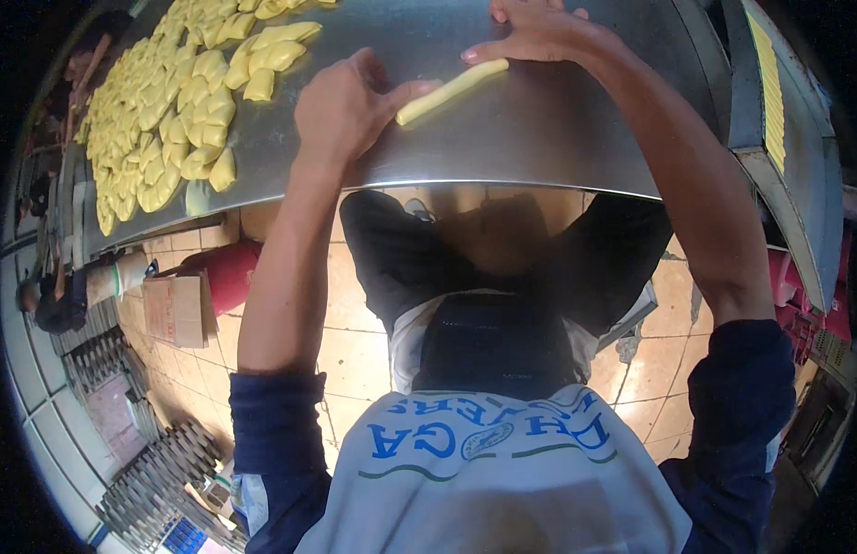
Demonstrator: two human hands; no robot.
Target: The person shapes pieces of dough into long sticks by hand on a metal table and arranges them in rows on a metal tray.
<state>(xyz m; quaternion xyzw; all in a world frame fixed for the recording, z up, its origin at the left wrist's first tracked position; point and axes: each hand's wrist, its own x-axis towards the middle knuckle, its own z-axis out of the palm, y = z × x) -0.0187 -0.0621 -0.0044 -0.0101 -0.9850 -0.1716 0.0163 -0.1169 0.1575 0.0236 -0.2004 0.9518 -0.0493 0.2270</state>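
A pale yellow rope of dough [452, 92] lies slantwise on the metal table [410, 157], its near end toward the left. My left hand [345, 103] is at that near end, thumb stretched out along the dough and touching it; its fingers are partly hidden behind the hand. At the far end, the thumb of my right hand [544, 35] rests close against the dough, with the fingers spread farther off on the metal. Neither hand wraps round the rope. To the left, a large heap of flat, folded yellow dough pieces [184, 115] covers the tabletop.
The table's front edge runs just before my body. At the right stands a metal unit [807, 194] with a ridged yellow strip [768, 88]. A cardboard box [175, 309] and a red container [230, 272] sit on the tiled floor at the left. Another person [59, 300] is beyond them.
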